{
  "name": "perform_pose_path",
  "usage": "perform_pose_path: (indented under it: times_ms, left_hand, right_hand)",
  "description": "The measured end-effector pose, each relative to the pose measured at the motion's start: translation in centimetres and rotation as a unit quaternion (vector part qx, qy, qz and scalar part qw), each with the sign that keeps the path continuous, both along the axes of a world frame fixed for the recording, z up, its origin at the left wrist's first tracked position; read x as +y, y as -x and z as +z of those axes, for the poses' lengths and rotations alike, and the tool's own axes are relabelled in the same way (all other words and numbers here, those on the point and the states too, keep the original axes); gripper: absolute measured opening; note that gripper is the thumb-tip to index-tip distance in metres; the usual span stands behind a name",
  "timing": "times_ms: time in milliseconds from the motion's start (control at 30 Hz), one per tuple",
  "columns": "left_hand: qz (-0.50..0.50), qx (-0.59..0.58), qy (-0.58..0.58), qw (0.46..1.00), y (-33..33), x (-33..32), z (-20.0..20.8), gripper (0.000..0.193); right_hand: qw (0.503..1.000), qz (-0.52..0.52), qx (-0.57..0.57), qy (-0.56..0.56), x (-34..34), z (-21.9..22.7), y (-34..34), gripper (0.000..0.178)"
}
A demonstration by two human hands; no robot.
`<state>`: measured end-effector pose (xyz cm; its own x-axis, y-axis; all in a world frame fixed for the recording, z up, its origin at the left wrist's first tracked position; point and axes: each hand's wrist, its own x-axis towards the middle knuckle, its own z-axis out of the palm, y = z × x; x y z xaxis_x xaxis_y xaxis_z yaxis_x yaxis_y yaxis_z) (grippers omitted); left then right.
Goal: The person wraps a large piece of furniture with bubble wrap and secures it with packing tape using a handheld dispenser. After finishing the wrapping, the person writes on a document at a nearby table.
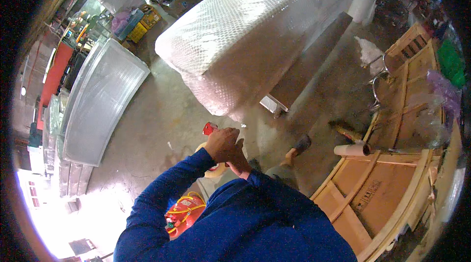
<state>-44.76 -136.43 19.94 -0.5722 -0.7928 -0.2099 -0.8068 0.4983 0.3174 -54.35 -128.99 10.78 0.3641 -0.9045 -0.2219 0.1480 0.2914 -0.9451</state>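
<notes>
My left hand [223, 143] and my right hand [239, 162] meet in front of my body, fingers closed. Between them is a tape dispenser, mostly covered by my hands. Its red end [210, 128] sticks out past my left knuckles. Below my left wrist shows the rim of a pale tan tape roll [214, 171]. My left hand lies over the top, and the fingers of my right hand are partly hidden beneath it. Just ahead stands a long, large object in bubble wrap [211, 41], apart from both hands.
A long dark panel [314, 61] lies along the wrapped object. Wooden crates [351, 193] stand at the right, with a brown paper roll [352, 150] on them. Wrapped panels [100, 107] lean at the left. A red container with yellow cord [185, 210] sits beside me.
</notes>
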Motion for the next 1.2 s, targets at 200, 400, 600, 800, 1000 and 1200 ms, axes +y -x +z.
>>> perform_pose_path:
  times_ms: [200, 400, 600, 800, 1000, 1200]
  left_hand:
    - [-0.014, -0.135, -0.005, 0.991, -1.5, -6.7, -0.4, 0.025]
    - [-0.100, -0.070, -0.013, 0.992, -4.3, -10.6, -2.2, 0.027]
    - [-0.019, -0.048, 0.039, 0.998, -7.7, -10.4, -2.1, 0.036]
    - [-0.002, -0.106, -0.128, 0.986, -2.1, -4.1, -2.3, 0.059]
    - [0.129, -0.055, -0.094, 0.986, 10.1, -14.9, -8.6, 0.082]
    - [0.100, -0.212, -0.135, 0.963, 19.8, -29.7, -9.3, 0.088]
  right_hand:
    - [0.998, -0.052, 0.018, 0.038, -4.5, 0.5, -1.7, 0.020]
    - [0.917, 0.121, 0.239, 0.294, -8.5, 2.9, -2.6, 0.032]
    - [0.918, 0.229, 0.283, 0.161, -5.7, 3.0, 0.5, 0.058]
    - [0.999, 0.025, 0.032, 0.034, -6.5, -4.5, 17.3, 0.056]
    - [0.981, -0.178, 0.070, 0.012, -6.1, -8.2, 33.9, 0.052]
    - [0.962, -0.151, 0.100, -0.203, -10.3, -7.2, 46.8, 0.050]
